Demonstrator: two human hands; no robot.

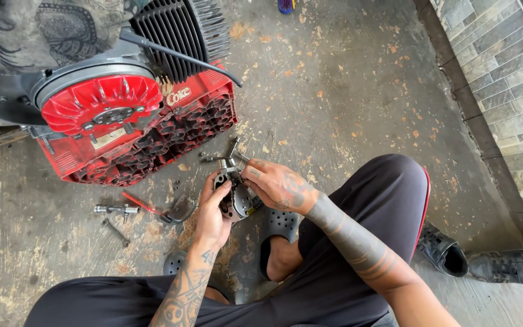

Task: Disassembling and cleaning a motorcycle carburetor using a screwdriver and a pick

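Floor: stained, gritty concrete floor with bits of debris all over; that was the whole workspace, person was squatting on it.
Part in hand: small metal engine part, greyish and roundish with a threaded puller-type bit sticking out the top, was held up off the floor between both hands, right in front of the knees.
Left hand: left hand was wrapped around the lower left side of the part, grip closed on it, thumb up along its edge.
Right hand: right hand came in from the right, fingers pinched on the upper end of the same part, so grip closed there too.
Legs and feet: dark trousers, and grey clogs on the feet just under the hands.
Tools on the floor: screwdriver with a red handle lay just left of the hands, next to a bent metal plate; a chrome socket tool and a thin wrench sat a bit further left.
Engine: engine with a red fan wheel and black cooling fins was propped on a red plastic crate, up and to the left of the hands.
Off to the side: pair of black shoes over by the grey tiled wall, well apart from everything.
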